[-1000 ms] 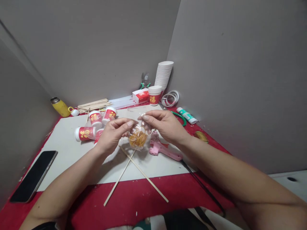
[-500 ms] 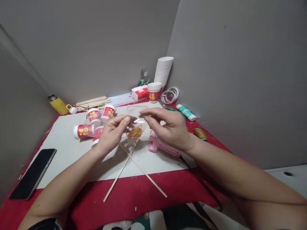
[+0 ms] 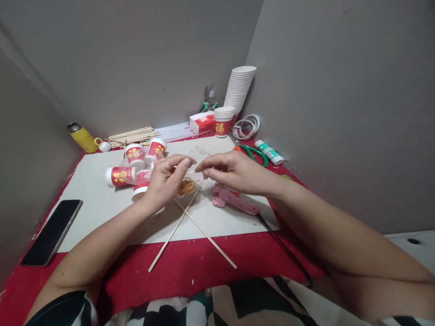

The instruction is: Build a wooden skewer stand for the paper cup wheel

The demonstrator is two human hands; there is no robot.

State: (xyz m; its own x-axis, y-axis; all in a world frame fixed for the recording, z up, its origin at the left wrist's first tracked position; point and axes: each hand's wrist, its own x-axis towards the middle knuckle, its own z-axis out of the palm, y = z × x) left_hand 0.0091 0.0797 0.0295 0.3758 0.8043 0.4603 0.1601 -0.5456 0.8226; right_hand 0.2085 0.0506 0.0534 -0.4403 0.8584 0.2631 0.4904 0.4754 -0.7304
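Observation:
My left hand (image 3: 166, 179) pinches a small clear plastic bag of yellow rubber bands (image 3: 186, 185) just above the white board (image 3: 95, 203). My right hand (image 3: 231, 172) sits beside it with thumb and fingers pressed together at the bag's top edge; what they grip is too small to make out. Two long wooden sticks (image 3: 190, 226) lie crossed on the board under my hands. A pink glue gun (image 3: 234, 203) lies below my right hand.
Several red and white paper cups (image 3: 136, 165) lie tipped to the left. At the back: a cup stack (image 3: 239, 88), a red box (image 3: 202, 123), wooden sticks (image 3: 132, 135), a yellow bottle (image 3: 81, 138), green scissors (image 3: 253, 153), a glue tube (image 3: 270, 151). A black phone (image 3: 50, 233) lies left.
Both hands have come down toward the board with the bag. The bag hangs lower and more crumpled in my left hand. My right hand's fingers have closed together at its top.

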